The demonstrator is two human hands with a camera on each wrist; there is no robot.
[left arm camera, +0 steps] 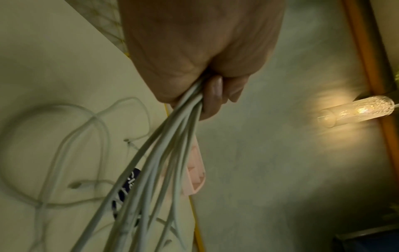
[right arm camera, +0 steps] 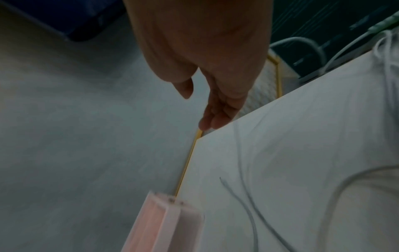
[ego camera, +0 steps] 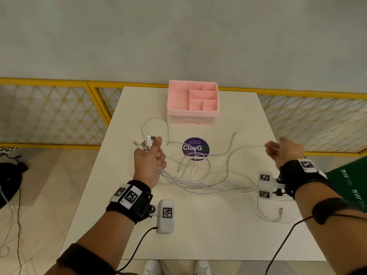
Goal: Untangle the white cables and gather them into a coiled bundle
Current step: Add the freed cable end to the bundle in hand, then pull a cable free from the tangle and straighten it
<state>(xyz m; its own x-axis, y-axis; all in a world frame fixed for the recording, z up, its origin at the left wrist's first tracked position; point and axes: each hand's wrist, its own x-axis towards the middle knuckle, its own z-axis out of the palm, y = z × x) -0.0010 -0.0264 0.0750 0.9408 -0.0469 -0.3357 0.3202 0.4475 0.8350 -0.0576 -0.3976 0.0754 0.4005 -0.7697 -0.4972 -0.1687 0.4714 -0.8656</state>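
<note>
- The left hand (ego camera: 149, 163) is fisting a whole bunch of white cables (ego camera: 200, 185), fingers wrapped tight round them. The USB plugs (ego camera: 146, 143) are poking out above the fist, I'd guess so all the ends stay lined up for coiling.
- Below that grip the strands are fanning out across the table (ego camera: 218, 235) and trailing toward the right wrist, a few looping off the near right edge.
- The right hand (ego camera: 282, 151) is lifting one strand (ego camera: 244, 147) out to the side, away from the fist, probably teasing it free of the tangle. Looks like a pinch from the head view; the wrist view shows relaxed fingers, so honestly I can't tell.
- The pink organizer box (ego camera: 192, 104) is sitting beyond both hands, untouched.
</note>
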